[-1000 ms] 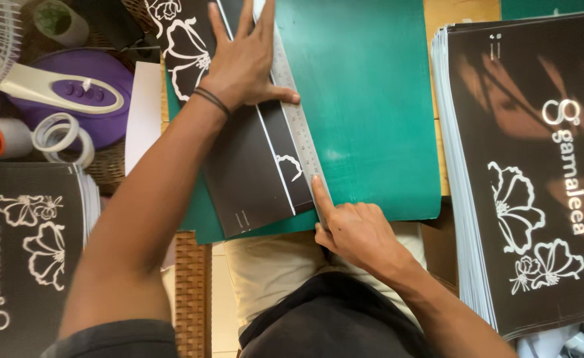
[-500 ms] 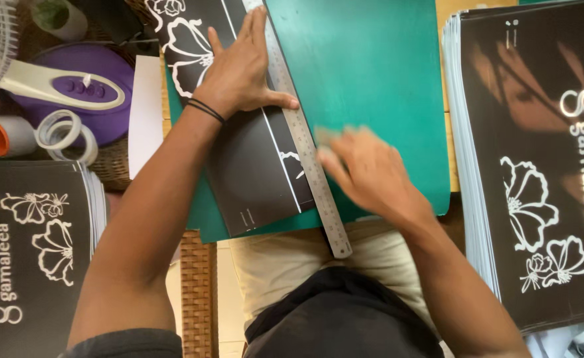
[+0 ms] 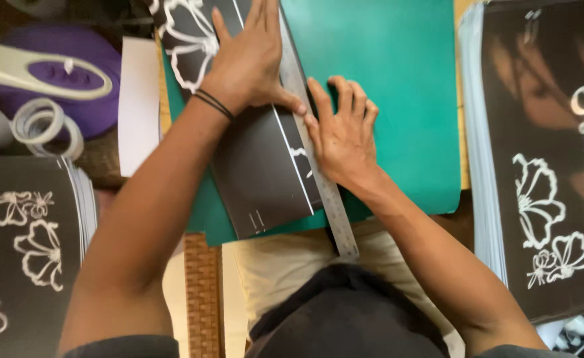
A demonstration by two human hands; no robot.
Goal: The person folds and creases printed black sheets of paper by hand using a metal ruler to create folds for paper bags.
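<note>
My left hand (image 3: 249,66) lies flat, fingers spread, on a black sheet printed with white flowers (image 3: 265,176), its thumb reaching onto a metal ruler (image 3: 332,205). The ruler runs along the sheet's right edge and its near end sticks out past the green cutting mat (image 3: 398,73) under the sheet. My right hand (image 3: 342,132) rests flat on the mat just right of the ruler, its index finger and thumb against the ruler's edge beside my left thumb. Neither hand grips anything.
Thick stacks of the same black printed sheets lie at the right (image 3: 544,172) and lower left (image 3: 20,252). At the upper left are a purple and white tool (image 3: 53,73), tape rolls (image 3: 43,126) and a white paper (image 3: 136,99).
My right hand has moved from the ruler's near end up to its middle, beside my left thumb. The ruler's near end now pokes out past the mat. My left hand stays pressed down.
</note>
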